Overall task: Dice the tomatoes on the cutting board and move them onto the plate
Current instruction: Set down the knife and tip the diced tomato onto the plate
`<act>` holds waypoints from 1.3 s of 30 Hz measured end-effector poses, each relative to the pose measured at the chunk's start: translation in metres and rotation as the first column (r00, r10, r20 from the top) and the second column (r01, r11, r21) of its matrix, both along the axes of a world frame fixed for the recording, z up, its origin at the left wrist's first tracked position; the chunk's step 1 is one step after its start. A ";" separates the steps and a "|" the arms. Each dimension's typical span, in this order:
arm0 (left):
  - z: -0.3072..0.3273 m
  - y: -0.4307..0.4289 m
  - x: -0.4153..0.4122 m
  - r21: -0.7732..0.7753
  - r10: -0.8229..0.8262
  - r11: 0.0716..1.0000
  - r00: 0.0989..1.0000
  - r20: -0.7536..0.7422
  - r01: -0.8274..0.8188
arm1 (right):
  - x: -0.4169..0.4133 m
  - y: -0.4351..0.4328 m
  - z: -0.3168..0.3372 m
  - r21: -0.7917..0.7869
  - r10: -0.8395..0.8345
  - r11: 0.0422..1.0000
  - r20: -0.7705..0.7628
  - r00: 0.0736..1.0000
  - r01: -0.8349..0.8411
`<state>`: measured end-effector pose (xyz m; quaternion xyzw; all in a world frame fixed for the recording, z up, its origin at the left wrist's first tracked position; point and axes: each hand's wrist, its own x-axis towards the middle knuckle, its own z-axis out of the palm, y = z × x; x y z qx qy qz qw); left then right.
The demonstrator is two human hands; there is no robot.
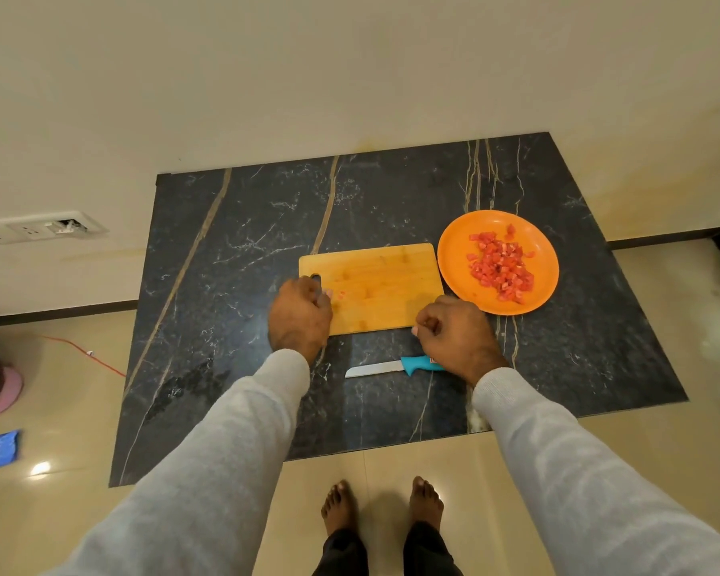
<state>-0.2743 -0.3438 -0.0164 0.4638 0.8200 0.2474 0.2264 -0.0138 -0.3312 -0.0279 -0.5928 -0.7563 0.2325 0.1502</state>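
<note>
A bamboo cutting board [375,284] lies on the dark marble counter. One small red tomato bit [340,295] sits near its left end. To its right, an orange plate [454,251] holds a heap of diced tomato [500,268]. My left hand [300,315] rests curled at the board's left edge beside its handle hole, fingertips close to the tomato bit. My right hand [454,334] is curled at the board's near right corner, nothing visible in it. A knife [391,367] with a teal handle lies on the counter in front of the board, partly under my right wrist.
The marble counter [233,284] meets a cream wall at the back, with a socket panel [38,230] on the left. My bare feet [383,509] stand on the tiled floor below the counter's near edge. An orange cable [88,353] runs along the floor at left.
</note>
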 end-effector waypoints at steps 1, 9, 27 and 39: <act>0.002 -0.003 0.007 0.008 -0.059 0.998 0.998 0.014 0.059 | 0.004 -0.005 0.003 -0.038 0.036 0.999 -0.011 0.999 -0.036; 0.002 -0.014 0.039 0.022 -0.180 0.984 0.980 0.082 0.179 | 0.018 -0.027 0.012 -0.201 0.272 0.956 0.321 0.907 -0.215; 0.047 0.108 0.100 0.195 -0.220 0.963 0.959 0.179 0.185 | 0.089 0.097 0.081 -0.009 -0.646 0.763 -0.058 0.761 0.646; 0.013 0.267 0.246 0.099 -0.308 0.947 0.951 0.027 0.304 | 0.173 0.256 0.027 0.072 -0.702 0.709 0.158 0.694 0.701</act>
